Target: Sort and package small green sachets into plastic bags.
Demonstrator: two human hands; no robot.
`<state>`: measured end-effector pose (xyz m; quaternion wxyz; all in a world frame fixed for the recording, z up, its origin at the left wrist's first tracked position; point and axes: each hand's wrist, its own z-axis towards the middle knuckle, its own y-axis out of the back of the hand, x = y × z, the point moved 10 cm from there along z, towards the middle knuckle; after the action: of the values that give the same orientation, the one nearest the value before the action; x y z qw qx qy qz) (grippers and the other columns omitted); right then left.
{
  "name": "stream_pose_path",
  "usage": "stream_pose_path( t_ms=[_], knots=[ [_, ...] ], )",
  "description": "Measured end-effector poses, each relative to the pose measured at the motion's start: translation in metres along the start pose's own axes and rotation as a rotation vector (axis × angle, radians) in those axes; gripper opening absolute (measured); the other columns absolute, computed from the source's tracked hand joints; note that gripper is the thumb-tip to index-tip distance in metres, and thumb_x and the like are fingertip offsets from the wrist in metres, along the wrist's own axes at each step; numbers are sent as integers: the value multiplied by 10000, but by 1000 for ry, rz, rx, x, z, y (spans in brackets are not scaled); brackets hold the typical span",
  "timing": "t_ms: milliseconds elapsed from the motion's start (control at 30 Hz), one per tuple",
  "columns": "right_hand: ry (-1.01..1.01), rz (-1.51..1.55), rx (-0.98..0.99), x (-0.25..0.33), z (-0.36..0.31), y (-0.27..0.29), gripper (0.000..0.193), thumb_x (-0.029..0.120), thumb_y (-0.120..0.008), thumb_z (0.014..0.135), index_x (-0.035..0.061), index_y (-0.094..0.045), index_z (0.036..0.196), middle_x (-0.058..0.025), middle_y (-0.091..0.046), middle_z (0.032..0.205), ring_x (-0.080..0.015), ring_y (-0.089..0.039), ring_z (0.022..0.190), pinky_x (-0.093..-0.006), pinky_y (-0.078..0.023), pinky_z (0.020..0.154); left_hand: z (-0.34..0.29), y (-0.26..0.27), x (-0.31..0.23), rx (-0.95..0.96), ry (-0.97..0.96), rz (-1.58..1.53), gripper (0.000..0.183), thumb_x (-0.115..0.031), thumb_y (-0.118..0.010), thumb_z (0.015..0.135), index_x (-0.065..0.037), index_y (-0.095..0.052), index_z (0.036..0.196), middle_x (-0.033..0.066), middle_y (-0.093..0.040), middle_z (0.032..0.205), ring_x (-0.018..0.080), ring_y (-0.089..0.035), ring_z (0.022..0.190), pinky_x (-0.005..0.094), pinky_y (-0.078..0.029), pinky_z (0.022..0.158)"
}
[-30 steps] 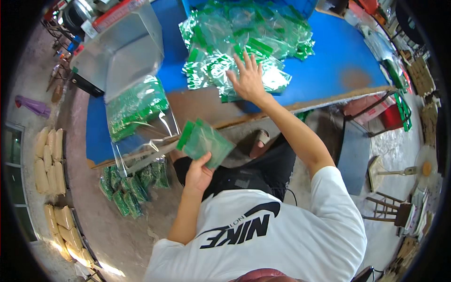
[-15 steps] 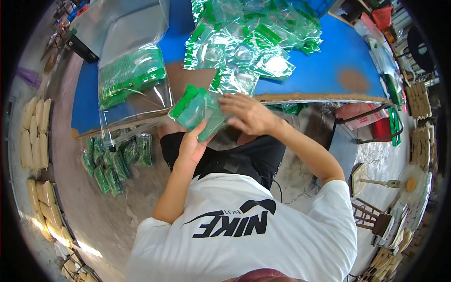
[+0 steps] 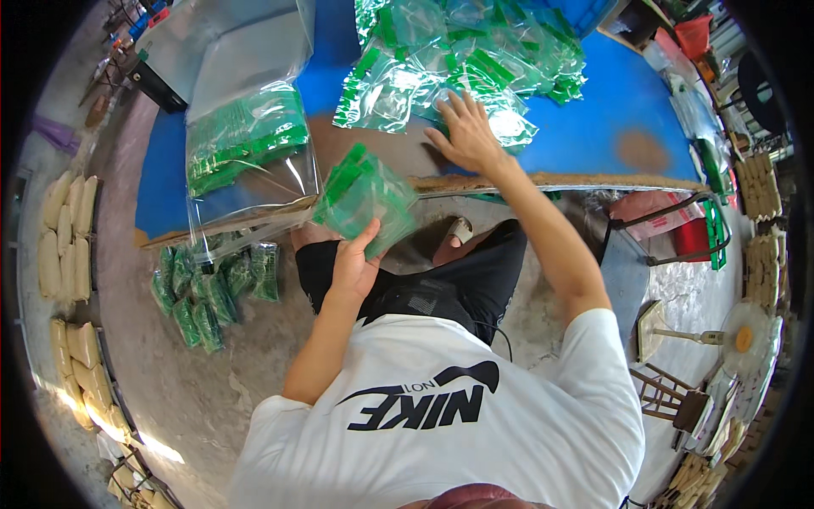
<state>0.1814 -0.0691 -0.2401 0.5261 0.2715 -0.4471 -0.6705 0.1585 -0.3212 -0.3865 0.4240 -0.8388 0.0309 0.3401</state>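
My left hand (image 3: 356,267) is closed on a small stack of clear plastic bags with green ends (image 3: 366,193), held in front of the table edge. Over the table, my right hand (image 3: 471,136) has its fingers spread and touches or hovers just above a heap of similar green-and-clear bags (image 3: 483,51); exact contact cannot be made out. Nothing shows in the right hand. To the left, a large clear plastic bag (image 3: 254,182) holds a neat row of the same green-ended bags (image 3: 246,140) and hangs partly over the table edge.
The blue table (image 3: 585,140) has worn brown patches. Below its left part lie several filled green packs (image 3: 208,305) on the floor. At the right stand a metal-handled cart (image 3: 627,254), a fan (image 3: 742,337) and a wooden stool (image 3: 691,405). Tan sacks (image 3: 64,237) line the left.
My right hand has left the held stack and moved up to the heap, its fingers spreading. A bag near the table edge no longer lies there. The left hand still holds the stack.
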Motion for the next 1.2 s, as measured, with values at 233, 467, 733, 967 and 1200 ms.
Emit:
stream_pose_path(
  t_ms=[233, 467, 733, 967, 1200],
  knots=[
    [398, 177, 163, 113, -48, 19, 467, 339, -636, 933, 40, -594, 1290, -202, -546, 1288, -399, -452, 1320, -548, -340, 1124, -16, 12, -18, 35, -74, -123, 345, -122, -633, 977, -50, -528, 1297, 76, -636, 1214, 239, -651, 1060, 432, -577, 775],
    [-188, 864, 532, 86, -34, -16, 293, 144, -551, 1003, -3, -595, 1252, -198, -555, 1370, -345, -573, 1209, -424, -474, 981, -12, 2, -21, -23, -64, 51, 418, -112, -700, 933, -39, -530, 1309, 83, -657, 1178, 204, -646, 1053, 379, -544, 813],
    [287, 189, 130, 106, -11, -23, 491, 390, -508, 1015, 83, -542, 1397, -180, -474, 1478, -391, -305, 1461, -611, -213, 1177, -70, 21, -17, 4, 18, 99, 512, -44, -679, 917, -4, -480, 1388, 93, -582, 1347, 248, -575, 1233, 418, -465, 1067],
    [338, 521, 194, 126, -43, 1, 420, 197, -595, 956, 12, -564, 1332, -172, -574, 1367, -399, -446, 1360, -544, -288, 1157, -24, 8, -35, -25, -153, -188, 304, -139, -635, 978, -49, -570, 1260, 77, -680, 1124, 230, -681, 953, 393, -569, 753],
    [253, 261, 143, 99, -29, -5, 410, 230, -565, 978, 22, -554, 1332, -196, -507, 1433, -374, -437, 1365, -529, -267, 1181, -15, 23, -28, 7, -123, -121, 366, -145, -655, 967, -29, -552, 1298, 103, -668, 1178, 254, -682, 1014, 415, -582, 810]
  ],
)
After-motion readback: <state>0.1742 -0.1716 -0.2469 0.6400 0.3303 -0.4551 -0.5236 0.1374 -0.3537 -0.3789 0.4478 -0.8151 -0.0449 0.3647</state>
